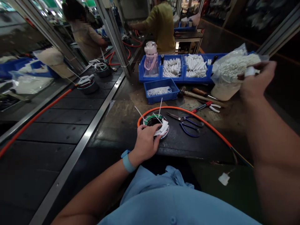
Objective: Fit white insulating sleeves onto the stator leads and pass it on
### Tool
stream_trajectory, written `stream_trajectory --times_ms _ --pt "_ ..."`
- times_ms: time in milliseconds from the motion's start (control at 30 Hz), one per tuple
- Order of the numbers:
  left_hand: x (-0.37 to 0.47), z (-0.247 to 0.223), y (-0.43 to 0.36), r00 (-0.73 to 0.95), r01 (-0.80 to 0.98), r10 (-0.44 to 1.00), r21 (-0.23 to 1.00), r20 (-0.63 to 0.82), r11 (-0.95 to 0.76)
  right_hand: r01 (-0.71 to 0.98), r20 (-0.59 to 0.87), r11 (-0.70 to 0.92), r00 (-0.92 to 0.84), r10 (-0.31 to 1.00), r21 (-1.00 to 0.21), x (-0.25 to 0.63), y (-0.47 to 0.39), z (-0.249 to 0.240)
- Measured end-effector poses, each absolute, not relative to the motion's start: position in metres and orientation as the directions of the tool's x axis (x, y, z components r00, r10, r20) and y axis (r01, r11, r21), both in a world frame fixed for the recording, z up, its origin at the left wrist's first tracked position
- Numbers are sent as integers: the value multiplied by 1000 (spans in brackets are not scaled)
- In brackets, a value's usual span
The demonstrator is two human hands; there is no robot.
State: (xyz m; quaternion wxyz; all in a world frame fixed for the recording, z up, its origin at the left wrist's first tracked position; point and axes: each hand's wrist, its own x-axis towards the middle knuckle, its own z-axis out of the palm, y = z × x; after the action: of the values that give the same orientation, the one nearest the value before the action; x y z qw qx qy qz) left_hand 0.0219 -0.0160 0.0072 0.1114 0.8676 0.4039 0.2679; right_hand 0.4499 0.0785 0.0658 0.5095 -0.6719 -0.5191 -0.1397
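My left hand [147,140] is closed around the near side of a ring-shaped wire-wound stator [167,135] on the bench. Under its fingers lies a folded bundle of white sleeving [164,127]. White cable ties [160,107] stick up from the stator, and an orange cable sleeve [173,108] curves away from it. My right hand [260,76] is raised at the far right, beside a clear bag of small white pieces [232,65]. Its fingers are bent around a white piece [250,71] whose kind I cannot make out.
Blue-handled scissors [188,122], red-and-white pliers [203,107] and a hammer [185,92] lie right of the stator. Behind stand a blue box of cable ties [161,99], bins of white tubes [196,66] and a pink bottle [150,59]. A conveyor [53,131] runs left; two people work beyond.
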Motion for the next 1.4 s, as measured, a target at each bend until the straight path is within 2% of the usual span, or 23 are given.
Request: stream_trajectory --times_ms 33,100,200,267,367,500,900,1133,1300,1400 --pt "21 8 -16 545 638 755 403 366 -656 815 764 178 409 499 -552 432 66 66" --pt "21 8 -17 554 636 749 397 363 -662 797 838 345 335 431 -496 385 31 61" --pt "20 7 -16 526 643 764 414 374 -644 675 826 558 139 546 -482 308 -38 39" --pt "20 7 -15 526 634 769 436 363 -639 567 712 662 -177 679 -491 269 -81 19" --pt "19 8 -14 554 614 761 452 338 -648 432 704 766 -334 626 -476 240 -125 -7" --pt "21 9 -15 505 629 783 467 362 -622 367 689 770 -351 634 -522 234 -148 -29" --pt "25 7 -17 480 648 782 439 398 -622 381 585 655 -296 755 -652 242 -155 -61" --pt "26 3 -20 501 684 765 356 405 -637 336 619 665 -246 746 -667 242 -151 -58" --pt "28 6 -20 529 709 777 324 341 -626 358 636 693 -280 719 -626 234 -125 -53" --pt "28 6 -21 491 679 790 407 366 -611 392 586 659 -305 751 -641 220 -95 -47"
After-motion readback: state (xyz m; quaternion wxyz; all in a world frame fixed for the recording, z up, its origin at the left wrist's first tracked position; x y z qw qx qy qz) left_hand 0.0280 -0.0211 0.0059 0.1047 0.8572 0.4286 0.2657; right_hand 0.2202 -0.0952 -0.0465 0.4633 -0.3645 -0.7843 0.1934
